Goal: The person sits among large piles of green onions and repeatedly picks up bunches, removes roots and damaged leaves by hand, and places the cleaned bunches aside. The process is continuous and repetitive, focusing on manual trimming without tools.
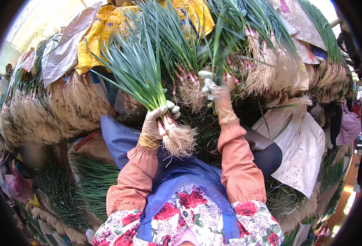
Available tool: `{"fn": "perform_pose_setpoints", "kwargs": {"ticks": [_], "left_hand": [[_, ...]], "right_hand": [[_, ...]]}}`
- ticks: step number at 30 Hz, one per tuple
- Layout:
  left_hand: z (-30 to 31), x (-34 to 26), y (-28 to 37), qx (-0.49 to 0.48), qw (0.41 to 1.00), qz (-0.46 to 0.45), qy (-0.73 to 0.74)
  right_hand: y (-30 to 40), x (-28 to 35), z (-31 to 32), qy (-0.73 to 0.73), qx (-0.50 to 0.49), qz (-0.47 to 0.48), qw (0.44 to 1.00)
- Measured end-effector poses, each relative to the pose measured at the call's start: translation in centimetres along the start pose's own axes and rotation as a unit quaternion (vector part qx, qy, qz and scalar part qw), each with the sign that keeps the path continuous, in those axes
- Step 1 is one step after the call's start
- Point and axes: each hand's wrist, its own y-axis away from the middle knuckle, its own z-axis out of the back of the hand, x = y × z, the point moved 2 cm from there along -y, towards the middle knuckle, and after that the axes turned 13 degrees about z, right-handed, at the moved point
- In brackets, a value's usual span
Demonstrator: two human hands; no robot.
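Note:
In my gloved left hand is a bunch of green garlic, gripped just above its pinkish bulbs. Its pale roots hang down over my lap, and the long leaves fan up and away from me. My gloved right hand is closed around some green leaves that rise blurred above the fist; their lower ends are hidden by the hand. Right behind both hands lies a heap of more green garlic, its bulbs and roots facing me.
Yellow woven sacks and a whitish sack lie over the long heap. Another pale sack hangs at my right. Green leaves lie beside my left arm. A blue apron covers my lap. Other people are at the edges.

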Motion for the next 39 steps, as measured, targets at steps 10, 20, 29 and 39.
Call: {"fn": "perform_pose_setpoints", "kwargs": {"ticks": [10, 20, 29, 39], "left_hand": [[-2.8, -0.4, -0.2, -0.005, 0.995, -0.047, -0.091], [-1.8, 0.2, -0.3, -0.041, 0.997, -0.031, -0.055], [-0.2, 1.0, 0.0, -0.105, 0.983, -0.036, -0.147], [0.2, 2.1, -0.1, -0.122, 0.988, -0.042, -0.084]], "right_hand": [[2.6, -0.4, -1.3, 0.406, 0.183, 0.097, 0.89], [2.4, -0.2, 0.2, -0.081, 0.048, -0.123, 0.988], [2.3, -6.9, -6.0, 0.007, 0.084, -0.076, 0.994], [3.0, -2.9, -7.0, -0.348, 0.011, -0.128, 0.929]]}}
